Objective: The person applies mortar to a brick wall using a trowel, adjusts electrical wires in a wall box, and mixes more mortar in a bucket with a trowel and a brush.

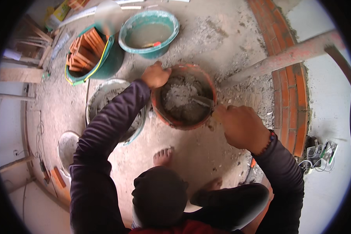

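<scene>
In front of me on the floor stands an orange bucket (156, 107) holding grey mortar (181, 90), paler and drier-looking in the middle, wet near the front. My left hand (156, 75) grips the bucket's upper left rim, its fingers curled over the edge. At the right rim my right hand (241, 126) is closed round the handle of a trowel (202, 101). The trowel's metal blade reaches over the rim into the mortar; my fist hides most of its handle. A beaded bracelet circles my right wrist.
A pale bucket of mortar (109, 86) stands partly under my left forearm. Beyond are a green bucket (115, 62) of thin bricks and a green basin (123, 41) of cloudy water. A pole (277, 60) slants past a brick strip (291, 101). Power sockets (323, 152) lie at right.
</scene>
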`<control>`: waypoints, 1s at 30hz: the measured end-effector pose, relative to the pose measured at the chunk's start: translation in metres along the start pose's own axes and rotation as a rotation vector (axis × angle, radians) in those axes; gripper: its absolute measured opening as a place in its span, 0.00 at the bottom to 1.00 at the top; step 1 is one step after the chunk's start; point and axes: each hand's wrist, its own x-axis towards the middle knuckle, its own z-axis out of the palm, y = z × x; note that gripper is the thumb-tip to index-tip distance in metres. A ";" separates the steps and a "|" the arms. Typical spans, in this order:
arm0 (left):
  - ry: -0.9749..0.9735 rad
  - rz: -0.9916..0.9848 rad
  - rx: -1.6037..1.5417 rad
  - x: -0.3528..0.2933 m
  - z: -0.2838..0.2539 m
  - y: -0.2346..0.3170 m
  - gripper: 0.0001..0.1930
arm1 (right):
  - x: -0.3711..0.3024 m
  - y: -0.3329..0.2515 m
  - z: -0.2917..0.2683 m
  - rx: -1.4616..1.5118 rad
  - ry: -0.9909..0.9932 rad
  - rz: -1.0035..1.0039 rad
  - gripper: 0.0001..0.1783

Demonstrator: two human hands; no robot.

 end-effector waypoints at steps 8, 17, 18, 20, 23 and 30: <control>-0.040 -0.046 -0.542 -0.073 -0.018 0.061 0.19 | 0.010 0.005 0.041 -0.036 -0.095 0.023 0.08; 0.259 -0.278 -0.809 -0.214 0.036 0.160 0.16 | -0.059 -0.031 0.006 1.050 -0.551 0.831 0.14; 0.284 -0.301 -0.856 -0.229 0.041 0.161 0.16 | -0.072 -0.042 0.003 1.152 -0.559 0.899 0.10; 0.305 -0.356 -0.876 -0.253 0.042 0.158 0.13 | -0.096 -0.060 0.002 1.285 -0.624 0.965 0.09; 0.291 -0.450 -0.905 -0.278 0.044 0.150 0.13 | -0.118 -0.070 0.010 1.449 -0.638 1.024 0.07; 0.304 -0.809 -1.232 -0.374 0.082 0.111 0.20 | -0.112 -0.097 0.044 1.530 -0.772 1.228 0.08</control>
